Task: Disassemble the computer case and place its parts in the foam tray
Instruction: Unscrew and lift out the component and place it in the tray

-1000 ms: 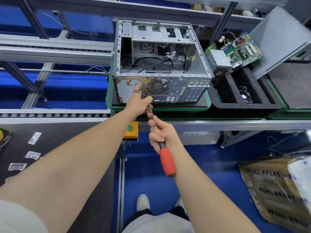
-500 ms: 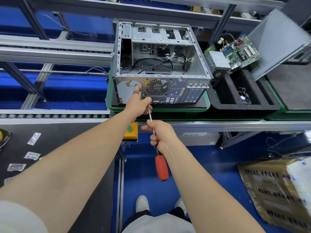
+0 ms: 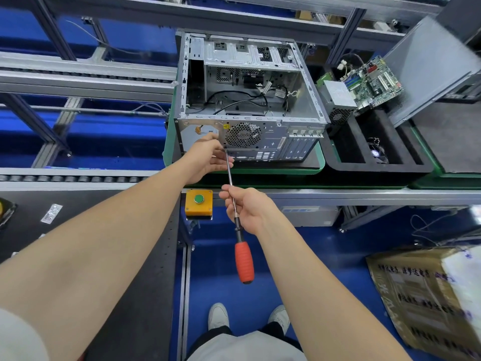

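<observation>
The computer case (image 3: 247, 100) is stood on a green carrier (image 3: 321, 164) on the desk, its side open and its rear panel turned toward the person. The foam tray (image 3: 338, 162) lies just beside it on the right, with a power supply (image 3: 338, 97) and a motherboard (image 3: 374, 82) already leaned at its far end.

A screwdriver (image 3: 244, 261) is pinched by the right hand (image 3: 247, 207) on its bare shaft, with the red handle left hanging below. Its tip is set at the lower left corner of the fan grille (image 3: 243, 135). The left hand (image 3: 205, 160) is laid against the rear panel around the tip; whether the shaft is actually gripped there cannot be told.

The step is judged to be the loosening of a rear fan screw. With the shaft held so far from the handle, little torque and pressure can be applied, so the tip may be cammed out and the screw head stripped. A slip would send the tip into the left fingers. A freed screw could be dropped off the desk edge onto the floor below.
</observation>
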